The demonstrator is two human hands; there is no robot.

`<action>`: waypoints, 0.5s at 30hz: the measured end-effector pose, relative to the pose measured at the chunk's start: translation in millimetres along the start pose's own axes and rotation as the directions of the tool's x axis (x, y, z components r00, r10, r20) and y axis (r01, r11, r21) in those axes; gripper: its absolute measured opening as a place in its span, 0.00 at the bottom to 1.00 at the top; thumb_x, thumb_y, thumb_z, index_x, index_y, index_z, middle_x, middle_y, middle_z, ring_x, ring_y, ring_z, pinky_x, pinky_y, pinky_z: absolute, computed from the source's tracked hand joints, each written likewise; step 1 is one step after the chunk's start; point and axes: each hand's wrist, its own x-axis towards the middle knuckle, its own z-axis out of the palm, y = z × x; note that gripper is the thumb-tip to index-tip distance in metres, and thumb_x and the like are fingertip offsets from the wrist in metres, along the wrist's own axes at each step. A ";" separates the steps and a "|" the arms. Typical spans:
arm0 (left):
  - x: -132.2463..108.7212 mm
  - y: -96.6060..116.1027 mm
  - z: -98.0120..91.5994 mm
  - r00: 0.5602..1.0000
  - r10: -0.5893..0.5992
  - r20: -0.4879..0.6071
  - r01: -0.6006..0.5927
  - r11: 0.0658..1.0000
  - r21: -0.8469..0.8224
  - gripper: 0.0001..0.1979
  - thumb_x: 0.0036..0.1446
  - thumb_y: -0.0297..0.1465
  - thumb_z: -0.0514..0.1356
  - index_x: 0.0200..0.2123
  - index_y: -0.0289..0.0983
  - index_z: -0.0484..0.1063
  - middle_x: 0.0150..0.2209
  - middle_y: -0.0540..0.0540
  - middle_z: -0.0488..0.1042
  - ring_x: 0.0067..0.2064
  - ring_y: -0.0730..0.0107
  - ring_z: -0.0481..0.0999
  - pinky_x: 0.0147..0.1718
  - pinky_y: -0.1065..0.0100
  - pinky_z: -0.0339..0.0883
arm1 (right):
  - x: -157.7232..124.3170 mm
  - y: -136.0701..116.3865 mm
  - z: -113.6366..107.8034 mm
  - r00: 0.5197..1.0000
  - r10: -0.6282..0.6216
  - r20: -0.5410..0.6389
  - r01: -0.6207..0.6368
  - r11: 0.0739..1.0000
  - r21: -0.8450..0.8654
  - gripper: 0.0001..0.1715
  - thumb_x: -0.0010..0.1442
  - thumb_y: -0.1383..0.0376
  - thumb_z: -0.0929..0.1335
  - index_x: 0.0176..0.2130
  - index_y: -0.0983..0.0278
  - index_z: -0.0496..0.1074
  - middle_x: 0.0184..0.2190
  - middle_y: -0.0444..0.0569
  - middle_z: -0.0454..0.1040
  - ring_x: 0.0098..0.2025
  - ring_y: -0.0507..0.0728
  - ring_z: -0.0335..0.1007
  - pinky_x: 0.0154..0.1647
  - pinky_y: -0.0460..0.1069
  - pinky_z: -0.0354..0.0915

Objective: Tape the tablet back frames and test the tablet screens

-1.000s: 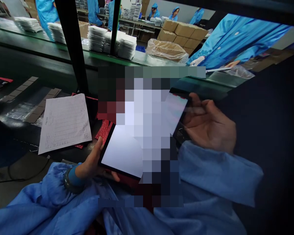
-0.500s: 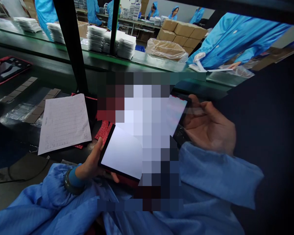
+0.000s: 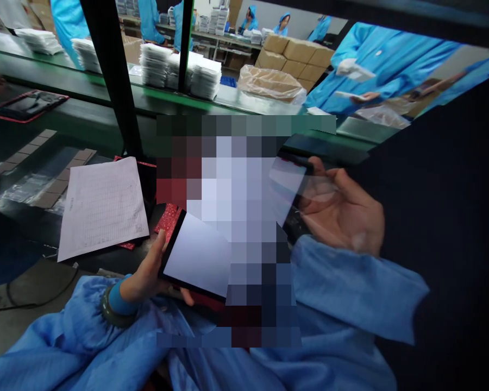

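Note:
A tablet (image 3: 196, 255) with a lit white screen and black border lies tilted in front of me, its middle hidden by a blurred block. My left hand (image 3: 146, 274) grips its lower left edge, thumb on the frame and fingers underneath. At the far right edge is my right hand (image 3: 344, 209), its palm turned up and its fingers curled behind the border. Something clear, like a thin film (image 3: 320, 186), passes over those fingers; whether they pinch it I cannot tell. Red glittery material (image 3: 169, 220) shows beside the tablet's left edge.
A printed sheet (image 3: 104, 209) lies on the dark bench to the left, near strips of grey-brown pieces (image 3: 61, 182). Another tablet in a red case (image 3: 35, 103) lies beyond. Behind a black post (image 3: 114, 81) stand white stacks (image 3: 206, 76); a co-worker in blue (image 3: 391, 60) handles white items.
The view has shifted slightly. Both my hands keep their places on the tablet. The co-worker at the back right has raised a hand with a white item; the far-left hand has drawn away from the other tablet.

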 end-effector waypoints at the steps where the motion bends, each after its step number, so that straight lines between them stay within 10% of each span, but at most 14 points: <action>1: -0.5 -0.1 -0.6 1.000 0.001 0.006 -0.001 1.000 0.001 0.43 0.56 0.59 0.38 0.53 0.31 0.68 0.26 0.41 0.80 0.28 0.55 0.81 0.28 0.62 0.71 | -1.0 -0.7 1.7 1.000 -0.007 0.000 0.007 1.000 0.005 0.20 0.64 0.67 0.60 0.23 0.64 0.69 0.36 0.45 0.78 0.40 0.49 0.75 0.33 0.44 0.75; 15: 11.3 12.7 23.4 0.986 0.077 0.146 -0.066 0.995 -0.078 0.41 0.53 0.60 0.45 0.56 0.34 0.64 0.34 0.38 0.80 0.31 0.52 0.81 0.26 0.63 0.71 | -8.0 -22.4 14.0 0.961 -0.269 0.065 0.267 0.963 0.035 0.24 0.65 0.67 0.57 0.22 0.62 0.70 0.37 0.44 0.78 0.40 0.49 0.76 0.43 0.46 0.74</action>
